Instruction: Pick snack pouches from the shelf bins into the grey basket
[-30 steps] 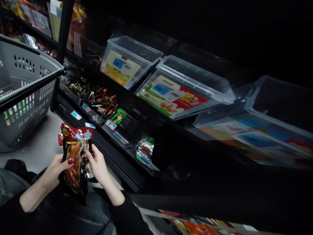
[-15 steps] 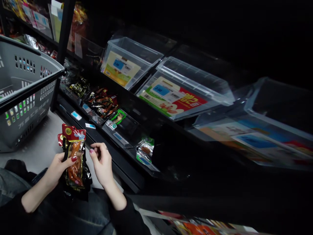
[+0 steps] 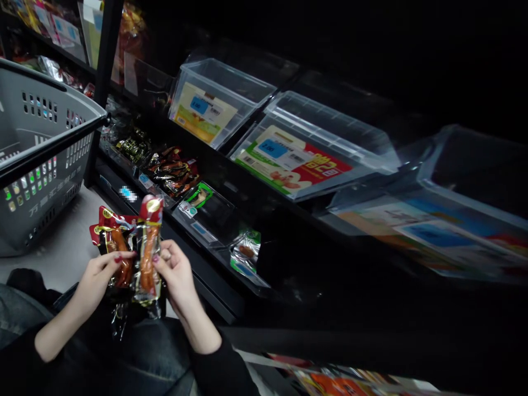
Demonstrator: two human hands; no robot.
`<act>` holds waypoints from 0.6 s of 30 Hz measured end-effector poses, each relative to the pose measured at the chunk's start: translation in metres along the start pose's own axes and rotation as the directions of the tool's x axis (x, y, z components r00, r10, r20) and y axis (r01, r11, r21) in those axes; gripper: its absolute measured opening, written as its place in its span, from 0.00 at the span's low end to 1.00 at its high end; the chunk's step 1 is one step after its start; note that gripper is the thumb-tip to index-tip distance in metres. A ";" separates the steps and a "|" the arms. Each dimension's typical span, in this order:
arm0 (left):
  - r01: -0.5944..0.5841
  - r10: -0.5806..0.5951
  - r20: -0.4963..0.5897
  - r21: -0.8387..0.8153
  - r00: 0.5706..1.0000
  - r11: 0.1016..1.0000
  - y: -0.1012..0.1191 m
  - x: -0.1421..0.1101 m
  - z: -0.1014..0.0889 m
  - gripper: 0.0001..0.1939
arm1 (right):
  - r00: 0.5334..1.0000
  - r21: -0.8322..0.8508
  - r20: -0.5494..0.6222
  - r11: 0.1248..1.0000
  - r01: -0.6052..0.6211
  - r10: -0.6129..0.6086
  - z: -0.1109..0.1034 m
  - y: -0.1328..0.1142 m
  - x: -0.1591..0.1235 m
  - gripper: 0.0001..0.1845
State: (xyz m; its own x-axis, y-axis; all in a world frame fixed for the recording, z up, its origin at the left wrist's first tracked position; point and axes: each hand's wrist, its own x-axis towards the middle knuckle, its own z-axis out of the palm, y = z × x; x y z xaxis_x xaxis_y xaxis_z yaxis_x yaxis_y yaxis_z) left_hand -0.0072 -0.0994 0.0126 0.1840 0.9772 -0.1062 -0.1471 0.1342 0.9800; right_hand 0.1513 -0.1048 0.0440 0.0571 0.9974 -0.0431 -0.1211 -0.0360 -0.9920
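Note:
My left hand is closed on a few sealed snack packets, with red tops, black edges and a brown food piece showing through a clear front. Between the thumb and fingers of my right hand is one similar snack packet, held upright beside the others. The two hands are close together above my knees. More brown-and-red packets lie in a low shelf bin just beyond. Packet lettering is too small to read.
A grey shopping basket stands at the left. Clear plastic bins with price labels line the dark shelf above. A green-edged packet and a silver-green packet lie in the lower bins. Colourful packages show at the bottom right.
My right hand, free before, has taken one packet from the bunch and holds it to the right. My left hand keeps the others, which have shifted slightly left.

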 end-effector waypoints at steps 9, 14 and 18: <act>-0.111 0.114 0.063 -0.038 0.992 0.993 0.006 0.000 -0.004 0.27 | 0.975 -0.274 -0.214 0.962 -0.004 -0.057 -0.046 -0.002 0.026 0.11; -0.205 0.205 -0.005 -0.077 0.979 0.976 0.007 -0.004 0.004 0.47 | 0.973 -0.380 -0.228 0.923 -0.061 -0.029 -0.018 0.023 0.014 0.08; -0.120 0.110 -0.062 -0.186 0.992 0.975 0.010 -0.005 0.009 0.57 | 0.987 -0.461 -0.160 0.886 -0.045 -0.033 0.003 0.032 0.003 0.06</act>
State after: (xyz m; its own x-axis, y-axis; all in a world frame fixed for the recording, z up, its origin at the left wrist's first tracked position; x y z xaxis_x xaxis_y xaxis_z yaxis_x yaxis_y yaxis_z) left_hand -0.0004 -0.1048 0.0241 0.1063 0.9943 -0.0078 -0.3464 0.0444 0.9371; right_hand 0.1445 -0.1029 0.0124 0.2185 0.9754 -0.0290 0.3474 -0.1055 -0.9317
